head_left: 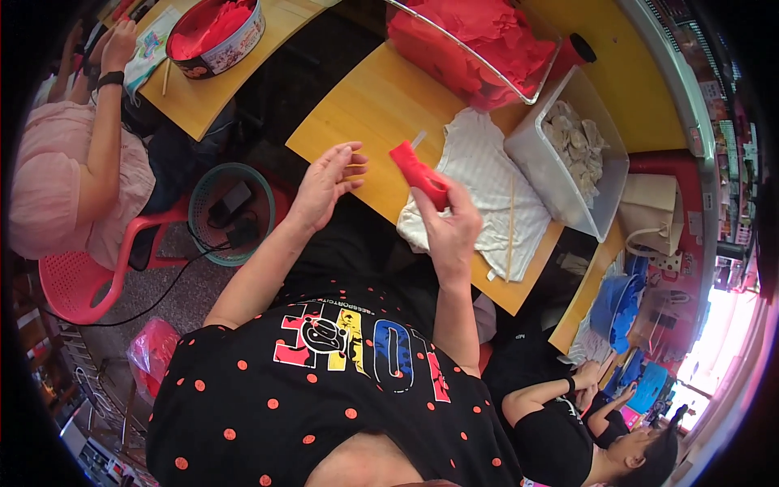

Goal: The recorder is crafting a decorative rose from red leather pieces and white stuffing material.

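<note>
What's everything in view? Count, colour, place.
tables: at least three, yellow, centre, upper left, right
striped cloth: one, white, centre table
tin: one, multicoloured, upper left table
sticks: at least two, tan, on striped cloth, beside tin
clear bin: one, colourless, upper centre, holding red pieces
translucent bin: one, whitish, right of striped cloth
basket: one, teal, left
chair: one, pink, left
tote bag: one, cream, right
blue items: several, blue, far right
other people: at least two, pink and black clothing, left, lower right
red item: one, red, in the right hand
left hand: one, bare, left of the red item
right hand: one, bare, gripping the red item
</note>
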{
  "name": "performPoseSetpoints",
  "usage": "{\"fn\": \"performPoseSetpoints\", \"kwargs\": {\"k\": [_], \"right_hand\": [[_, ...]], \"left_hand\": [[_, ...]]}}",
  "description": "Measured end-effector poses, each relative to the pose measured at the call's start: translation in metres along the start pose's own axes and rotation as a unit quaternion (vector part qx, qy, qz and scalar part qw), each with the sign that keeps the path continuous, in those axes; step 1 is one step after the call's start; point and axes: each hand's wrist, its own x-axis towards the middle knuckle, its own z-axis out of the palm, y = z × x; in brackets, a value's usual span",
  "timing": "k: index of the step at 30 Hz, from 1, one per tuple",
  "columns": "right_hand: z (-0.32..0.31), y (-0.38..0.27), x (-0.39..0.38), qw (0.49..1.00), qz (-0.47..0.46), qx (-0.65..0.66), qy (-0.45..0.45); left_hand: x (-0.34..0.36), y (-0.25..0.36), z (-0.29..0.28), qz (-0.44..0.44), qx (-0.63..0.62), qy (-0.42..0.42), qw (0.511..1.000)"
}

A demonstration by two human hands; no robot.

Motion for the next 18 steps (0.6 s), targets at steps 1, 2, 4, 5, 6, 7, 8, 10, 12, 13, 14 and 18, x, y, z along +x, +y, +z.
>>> {"fn": "performPoseSetpoints", "kwargs": {"k": [1, 2, 4, 5, 6, 7, 8, 10, 12, 13, 14, 18], "right_hand": [[-0.001, -0.006, 0.004, 1.000, -0.001, -0.001, -0.003], [-0.001, -0.011, 0.008, 0.996, -0.077, -0.029, 0.044], [0.008, -0.003, 0.010, 0.977, -0.174, -0.057, 0.108], [0.017, 0.016, 0.010, 0.974, -0.201, -0.048, 0.095], [0.020, 0.046, 0.007, 0.979, -0.170, -0.111, -0.003], [0.025, 0.046, 0.012, 0.970, -0.139, -0.169, -0.105], [0.024, 0.045, 0.011, 0.985, -0.084, -0.133, -0.071], [0.017, 0.015, 0.015, 0.990, -0.091, -0.106, -0.019], [0.017, -0.002, 0.022, 0.986, -0.139, -0.071, 0.059], [0.020, 0.007, 0.023, 0.986, -0.140, -0.073, 0.060], [0.024, 0.025, 0.023, 0.990, -0.121, -0.073, 0.019], [0.022, 0.045, 0.019, 0.988, -0.023, -0.143, -0.049]], "left_hand": [[-0.002, 0.001, -0.007, 0.000, -0.002, 0.002, 1.000], [-0.005, 0.003, -0.014, 0.004, 0.023, -0.006, 1.000], [-0.010, 0.004, -0.019, 0.007, 0.046, -0.016, 0.999], [-0.013, 0.003, -0.018, -0.001, 0.048, -0.024, 0.999], [-0.016, 0.002, -0.017, -0.008, 0.050, -0.029, 0.998], [-0.018, 0.000, -0.020, -0.006, 0.048, -0.025, 0.998], [-0.020, -0.002, -0.022, -0.012, 0.054, -0.022, 0.998], [-0.025, -0.004, -0.030, -0.014, 0.061, -0.007, 0.998], [-0.026, -0.010, -0.040, -0.013, 0.053, -0.003, 0.998], [-0.026, -0.010, -0.039, -0.003, 0.053, -0.008, 0.999], [-0.027, -0.009, -0.033, -0.010, 0.052, -0.012, 0.999], [-0.028, -0.008, -0.027, -0.023, 0.063, -0.028, 0.997]]}}
